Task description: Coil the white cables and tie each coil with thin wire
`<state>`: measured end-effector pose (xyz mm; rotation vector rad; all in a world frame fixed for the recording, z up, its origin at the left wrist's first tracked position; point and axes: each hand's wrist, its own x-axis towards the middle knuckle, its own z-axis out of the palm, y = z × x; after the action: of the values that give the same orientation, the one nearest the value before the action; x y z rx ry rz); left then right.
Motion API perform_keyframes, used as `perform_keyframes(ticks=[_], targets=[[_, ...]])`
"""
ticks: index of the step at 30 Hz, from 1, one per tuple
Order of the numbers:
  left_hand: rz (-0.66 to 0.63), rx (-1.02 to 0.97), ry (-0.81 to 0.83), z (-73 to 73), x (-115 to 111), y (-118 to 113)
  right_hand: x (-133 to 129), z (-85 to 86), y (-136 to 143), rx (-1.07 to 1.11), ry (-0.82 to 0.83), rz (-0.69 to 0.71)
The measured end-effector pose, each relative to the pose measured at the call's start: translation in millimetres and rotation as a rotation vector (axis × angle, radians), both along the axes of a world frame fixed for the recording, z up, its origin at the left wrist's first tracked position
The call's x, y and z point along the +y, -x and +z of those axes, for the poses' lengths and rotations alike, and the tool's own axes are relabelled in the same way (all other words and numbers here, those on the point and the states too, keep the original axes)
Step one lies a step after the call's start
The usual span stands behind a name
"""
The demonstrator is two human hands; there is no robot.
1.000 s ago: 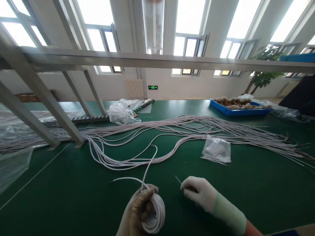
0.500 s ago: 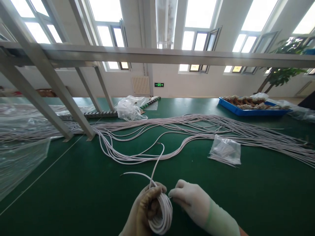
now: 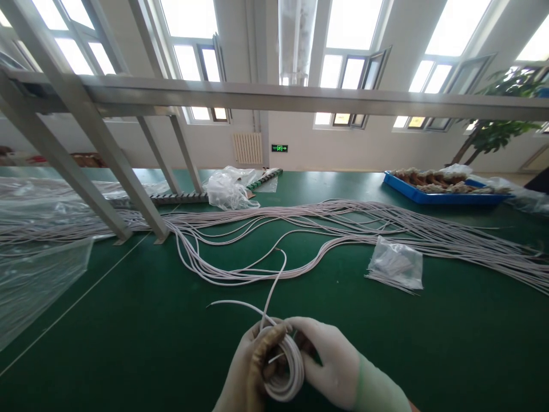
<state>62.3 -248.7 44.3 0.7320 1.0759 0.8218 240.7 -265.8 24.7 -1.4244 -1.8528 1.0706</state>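
Head view: near the bottom edge, low over the green surface, a coil of white cable gripped between two gloved hands. Left hand wrapped around the coil's left side, fingers curled through the loops, closed on it. Right hand pressed against the coil's right side, thumb and fingers pinched at the loops, closed on the coil too. Two loose cable ends rising from the top of the coil: one arching left, the other running up and away toward the middle of the surface.

Farther back, a long bundle of white cables spread across the surface from left to right, well apart from the hands. Just in front of the bundle on the right, a small clear bag lying flat. At the far right edge, a blue tray with contents too small to tell. Near the far middle, a crumpled plastic bag. On the left, slanted metal frame legs standing on the surface and a clear plastic sheet.
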Motion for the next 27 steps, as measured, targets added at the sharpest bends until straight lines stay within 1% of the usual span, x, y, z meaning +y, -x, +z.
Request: perform_keyframes(ticks=[2,4,6,8,11,14,16,17,20,23,25,27], targets=[[0.039,-0.029,0.033,-2.2,1,-2,-4,2.3,0,0.056,0.032,-0.05],[0.05,-0.063,0.089,-8.6,5,-2,-8,7.0,1,0.096,0.079,-0.079],[0.063,-0.043,0.174,-15.9,12,-1,-10,11.3,4,0.102,0.153,-0.107],[0.076,0.01,0.249,-20.2,16,0,-10,12.7,10,0.056,0.234,-0.139],[0.062,0.034,0.233,-18.3,15,0,-7,8.9,21,-0.025,0.327,-0.195],[0.038,0.005,0.208,-14.2,11,-1,-4,1.0,33,-0.075,0.332,-0.272],[0.04,-0.024,0.225,-15.1,11,-2,-6,-6.6,39,-0.095,0.276,-0.324],[0.046,-0.046,0.236,-16.5,12,-2,-8,-11.5,41,-0.104,0.223,-0.356],[0.09,-0.096,0.26,-21.3,16,-2,-15,-28.9,43,-0.131,-0.019,-0.404],[0.096,-0.127,0.244,-22.6,17,-3,-18,-42.9,38,-0.176,-0.288,-0.341],[0.092,-0.148,0.221,-23.3,16,-2,-17,-46.6,35,-0.221,-0.446,-0.25],[0.094,-0.17,0.229,-26.4,15,-2,-16,-47.0,33,-0.269,-0.542,-0.205]])
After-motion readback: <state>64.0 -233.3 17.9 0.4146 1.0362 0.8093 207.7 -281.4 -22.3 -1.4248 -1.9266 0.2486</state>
